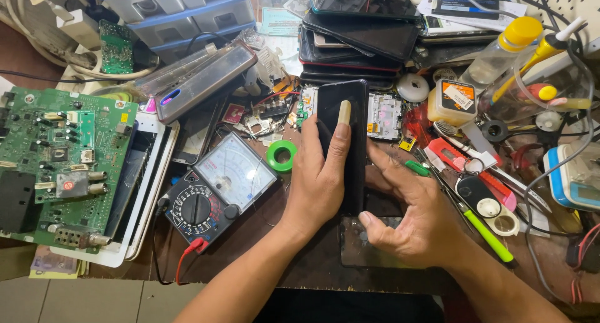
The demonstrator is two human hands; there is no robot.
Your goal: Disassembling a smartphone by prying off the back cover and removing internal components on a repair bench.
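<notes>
A black smartphone stands nearly upright over the middle of the bench, its dark glass facing me. My left hand wraps around its left edge, thumb laid flat on the glass. My right hand holds the phone's lower right side, fingers curled behind it and thumb bent toward the bottom edge. Under both hands lies a flat dark glass panel. Behind the phone sits an opened phone body with its boards exposed.
An analog multimeter with red and black leads lies to the left, beside a green circuit board on white trays. A green tape roll, stacked phones, bottles, a green pen and small tools crowd the right.
</notes>
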